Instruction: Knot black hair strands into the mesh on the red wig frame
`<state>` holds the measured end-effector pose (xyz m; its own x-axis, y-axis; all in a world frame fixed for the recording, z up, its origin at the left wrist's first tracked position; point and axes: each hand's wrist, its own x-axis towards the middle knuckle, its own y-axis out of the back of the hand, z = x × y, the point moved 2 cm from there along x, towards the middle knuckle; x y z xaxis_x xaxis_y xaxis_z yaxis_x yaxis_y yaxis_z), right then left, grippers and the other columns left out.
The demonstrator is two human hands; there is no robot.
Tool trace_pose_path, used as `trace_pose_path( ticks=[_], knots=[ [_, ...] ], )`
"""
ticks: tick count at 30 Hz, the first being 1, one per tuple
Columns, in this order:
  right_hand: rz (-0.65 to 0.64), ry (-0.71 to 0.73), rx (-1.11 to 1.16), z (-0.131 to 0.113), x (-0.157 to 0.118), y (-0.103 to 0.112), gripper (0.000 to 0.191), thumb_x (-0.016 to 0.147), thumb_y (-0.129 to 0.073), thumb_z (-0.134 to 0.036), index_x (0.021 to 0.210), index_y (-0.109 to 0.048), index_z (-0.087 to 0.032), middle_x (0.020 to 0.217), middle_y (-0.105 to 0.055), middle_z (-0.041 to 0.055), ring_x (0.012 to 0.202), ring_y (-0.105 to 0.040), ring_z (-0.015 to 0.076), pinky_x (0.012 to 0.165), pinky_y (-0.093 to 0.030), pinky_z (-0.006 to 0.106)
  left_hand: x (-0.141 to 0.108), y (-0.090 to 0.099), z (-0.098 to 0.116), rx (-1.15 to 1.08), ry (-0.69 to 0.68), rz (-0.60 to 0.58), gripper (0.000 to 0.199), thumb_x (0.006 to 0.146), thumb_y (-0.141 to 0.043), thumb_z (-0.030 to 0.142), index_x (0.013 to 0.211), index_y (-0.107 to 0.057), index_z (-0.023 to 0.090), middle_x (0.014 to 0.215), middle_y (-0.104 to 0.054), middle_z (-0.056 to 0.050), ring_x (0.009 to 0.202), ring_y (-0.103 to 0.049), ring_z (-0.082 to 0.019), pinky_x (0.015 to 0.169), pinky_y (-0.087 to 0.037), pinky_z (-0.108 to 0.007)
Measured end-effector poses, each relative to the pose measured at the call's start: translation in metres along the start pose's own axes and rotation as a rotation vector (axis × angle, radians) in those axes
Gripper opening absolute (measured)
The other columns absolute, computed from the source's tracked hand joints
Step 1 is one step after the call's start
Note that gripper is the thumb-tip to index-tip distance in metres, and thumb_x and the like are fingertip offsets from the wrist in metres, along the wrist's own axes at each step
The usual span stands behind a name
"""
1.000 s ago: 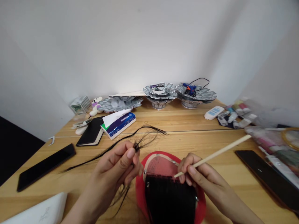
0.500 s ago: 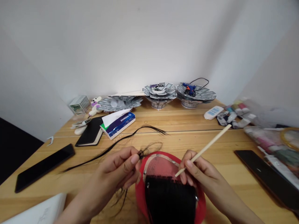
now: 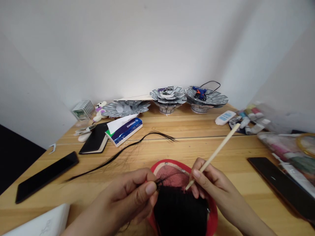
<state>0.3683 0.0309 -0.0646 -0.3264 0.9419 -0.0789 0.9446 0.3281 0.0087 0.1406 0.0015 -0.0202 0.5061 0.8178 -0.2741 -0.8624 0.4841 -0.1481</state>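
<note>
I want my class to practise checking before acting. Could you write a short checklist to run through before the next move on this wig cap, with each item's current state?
1. Left hand pinching the lock of black hair: ok, held between thumb and fingers.
2. Right hand gripping the wooden stick: ok, held like a pen.
3. Stick tip touching the pink mesh of the red wig cap: cannot tell.
4. Long loose hair strand apart from the cap: ok, it lies on the wooden table, left of the cap.
5. Black hair on the cap free of tangles: cannot tell, too dark.
</note>
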Motion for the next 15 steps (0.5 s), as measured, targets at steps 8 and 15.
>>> trace_pose_path(
  ticks=[8, 15],
  knots=[
    [0.151, 0.126, -0.025, 0.007, -0.003, -0.003, 0.043, 0.094, -0.058, -0.058, 0.071, -0.054, -0.021, 0.056, -0.055, -0.0047, 0.049, -0.045, 0.0102, 0.049, -0.035, 0.022, 0.003, 0.007, -0.006, -0.072, -0.016, 0.062, 0.039, 0.093, -0.059, 0.054, 0.076, -0.056, 0.019, 0.061, -0.045, 0.006, 0.051, -0.030, -0.007, 0.048, -0.024, -0.020],
    [0.285, 0.312, -0.074, 0.015, -0.006, -0.005, 0.036, 0.099, -0.057, -0.042, 0.070, -0.058, -0.022, 0.057, -0.057, -0.0033, 0.050, -0.054, 0.0106, 0.050, -0.044, 0.020, -0.049, 0.054, -0.063, -0.209, 0.092, 0.528, 0.032, 0.078, -0.077, 0.054, 0.084, -0.070, 0.023, 0.083, -0.075, -0.005, 0.090, -0.070, -0.023, 0.084, -0.057, -0.030]
  ],
)
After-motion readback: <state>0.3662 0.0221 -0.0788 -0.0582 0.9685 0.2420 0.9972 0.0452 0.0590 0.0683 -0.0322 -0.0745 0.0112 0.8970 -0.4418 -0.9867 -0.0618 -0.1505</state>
